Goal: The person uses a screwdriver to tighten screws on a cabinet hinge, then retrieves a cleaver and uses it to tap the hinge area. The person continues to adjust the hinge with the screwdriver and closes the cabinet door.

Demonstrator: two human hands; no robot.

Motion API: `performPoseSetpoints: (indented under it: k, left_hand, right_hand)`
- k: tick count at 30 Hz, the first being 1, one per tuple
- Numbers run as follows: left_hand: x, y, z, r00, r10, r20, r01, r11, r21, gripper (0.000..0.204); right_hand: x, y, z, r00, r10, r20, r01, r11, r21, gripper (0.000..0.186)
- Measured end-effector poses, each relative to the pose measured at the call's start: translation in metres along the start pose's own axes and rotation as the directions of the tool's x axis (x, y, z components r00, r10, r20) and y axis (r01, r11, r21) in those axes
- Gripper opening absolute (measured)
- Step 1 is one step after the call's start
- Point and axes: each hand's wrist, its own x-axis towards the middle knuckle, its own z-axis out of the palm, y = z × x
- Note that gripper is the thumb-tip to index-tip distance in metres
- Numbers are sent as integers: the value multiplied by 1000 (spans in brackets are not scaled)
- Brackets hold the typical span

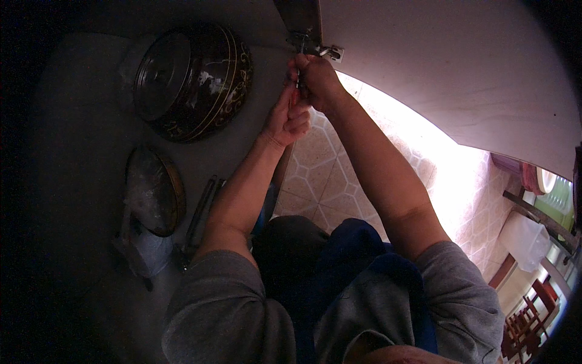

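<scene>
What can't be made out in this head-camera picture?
In the head view:
Red-handled tool: type and tip, covered by the left hand and right hand.
Cabinet hinge: inner end, too dark and small.
Cabinet door: upper part, cut off by the top edge.
Pale plastic bundle: contents, lost in shadow.

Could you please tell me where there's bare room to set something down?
Tiled floor looks bare between the forearms and between right forearm and door. It's crowded at the hinge by the left hand and right hand, and around the pot.
</scene>
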Motion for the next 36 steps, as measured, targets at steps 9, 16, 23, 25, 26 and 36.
performPoseSetpoints:
  k: [9,16,23,25,26,36]
  left_hand:
    - [-2,0,2,996,23,-88,-15,996,86,31]
    - [-7,19,5,967,77,-243,17,930,366,26]
    - [-8,29,25,754,655,-59,282,-241,928,26]
    - [-4,17,29,705,709,25,408,-434,803,25]
    - [-3,13,32,698,716,19,422,-433,796,24]
    - [-11,10,44,909,135,-394,-34,967,254,23]
  right_hand:
    - [8,6,-6,1000,-19,13,19,997,-73,19]
    - [49,48,-16,859,-503,99,511,824,-247,16]
    - [46,49,1,726,-681,98,508,435,-744,17]
    - [57,57,-16,675,-664,320,496,88,-864,13]
    - [62,62,-32,672,-623,401,531,29,-847,11]
    - [118,96,-37,728,-674,130,684,698,-213,8]
